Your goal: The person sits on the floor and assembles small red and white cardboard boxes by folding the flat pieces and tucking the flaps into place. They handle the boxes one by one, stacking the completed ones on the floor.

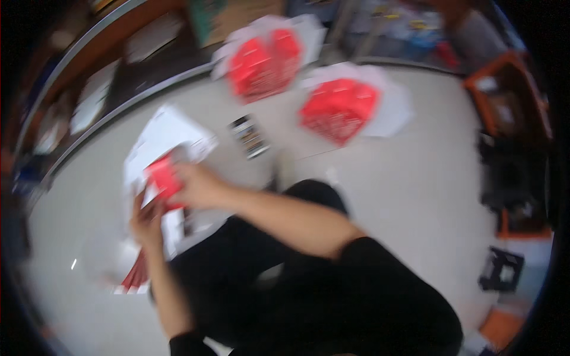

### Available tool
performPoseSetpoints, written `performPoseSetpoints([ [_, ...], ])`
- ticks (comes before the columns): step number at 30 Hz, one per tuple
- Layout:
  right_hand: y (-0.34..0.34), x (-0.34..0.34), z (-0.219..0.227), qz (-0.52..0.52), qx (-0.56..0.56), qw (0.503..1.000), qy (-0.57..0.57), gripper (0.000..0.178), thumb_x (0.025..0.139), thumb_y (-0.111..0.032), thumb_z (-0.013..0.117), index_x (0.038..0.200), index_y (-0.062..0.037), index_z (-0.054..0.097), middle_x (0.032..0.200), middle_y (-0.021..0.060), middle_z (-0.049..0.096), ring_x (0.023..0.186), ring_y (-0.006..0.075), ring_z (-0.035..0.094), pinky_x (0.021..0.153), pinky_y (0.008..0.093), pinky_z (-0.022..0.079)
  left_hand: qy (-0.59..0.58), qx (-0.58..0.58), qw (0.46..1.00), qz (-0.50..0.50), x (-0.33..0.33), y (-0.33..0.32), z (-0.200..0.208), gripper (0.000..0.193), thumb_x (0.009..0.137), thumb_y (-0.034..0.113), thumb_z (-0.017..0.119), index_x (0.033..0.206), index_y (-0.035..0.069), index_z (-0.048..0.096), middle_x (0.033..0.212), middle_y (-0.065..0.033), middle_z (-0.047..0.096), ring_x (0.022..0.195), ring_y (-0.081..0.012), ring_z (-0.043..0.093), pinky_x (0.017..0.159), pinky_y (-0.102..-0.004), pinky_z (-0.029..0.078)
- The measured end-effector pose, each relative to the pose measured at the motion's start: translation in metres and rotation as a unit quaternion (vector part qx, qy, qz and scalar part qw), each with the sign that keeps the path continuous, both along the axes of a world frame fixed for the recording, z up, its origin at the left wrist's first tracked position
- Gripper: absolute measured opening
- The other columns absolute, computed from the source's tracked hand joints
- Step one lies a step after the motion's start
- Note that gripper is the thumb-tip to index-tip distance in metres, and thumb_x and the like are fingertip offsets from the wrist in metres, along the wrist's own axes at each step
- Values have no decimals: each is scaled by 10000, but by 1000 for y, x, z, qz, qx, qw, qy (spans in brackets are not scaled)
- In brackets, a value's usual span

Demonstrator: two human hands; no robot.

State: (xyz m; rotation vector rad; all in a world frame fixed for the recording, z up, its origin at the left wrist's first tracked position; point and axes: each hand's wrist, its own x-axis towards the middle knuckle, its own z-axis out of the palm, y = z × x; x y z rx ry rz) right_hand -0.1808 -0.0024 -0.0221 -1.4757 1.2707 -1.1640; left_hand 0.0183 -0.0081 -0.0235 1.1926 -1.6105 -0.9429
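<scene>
A red packet (161,176) is between my two hands, over a white sheet or bag (161,133) at the left; motion smears its details. My right hand (200,186) reaches across from the right and closes on the packet's right side. From below, my left hand (146,218) holds the lower left edge of the packet between its fingers. Just below that hand, dark red pleated material (136,272) lies on the floor, partly covered by my forearm.
Two red bundles with white wrapping, one farther (264,65) and one nearer (341,110), sit on the pale floor (415,196). A phone (249,136) lies before them. Shelves (98,89) line the far left. Orange crates (507,101) and black parts (512,172) stand at right.
</scene>
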Motion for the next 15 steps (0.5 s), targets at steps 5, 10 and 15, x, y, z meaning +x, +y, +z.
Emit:
performPoseSetpoints([
  [5, 16, -22, 12, 27, 77, 987, -136, 302, 925, -270, 719, 988, 16, 645, 806, 110, 695, 755, 148, 650, 674, 322, 528, 42, 11, 999, -14, -8, -1, -22, 667, 933, -1, 630, 1532, 38, 340, 1468, -209, 490, 1195, -279, 609, 1011, -358, 489],
  [10, 13, -10, 0, -6, 5, 1000, -19, 484, 847, -445, 764, 796, 19, 636, 787, 150, 638, 733, 259, 635, 679, 384, 508, 158, 67, 984, 43, 18, -6, 1, 622, 1023, 362, 503, 1512, 9, 349, 1481, -192, 465, 1303, -353, 523, 1057, -482, 449],
  [15, 7, -16, -4, 24, -218, 974, 60, 541, 607, -435, 891, 715, 1, 590, 957, 157, 574, 891, 324, 583, 753, 391, 504, 291, 147, 942, 74, 62, -35, 1, 736, 958, 408, 531, 1533, 10, 301, 1543, -189, 373, 1388, -352, 399, 1131, -504, 363],
])
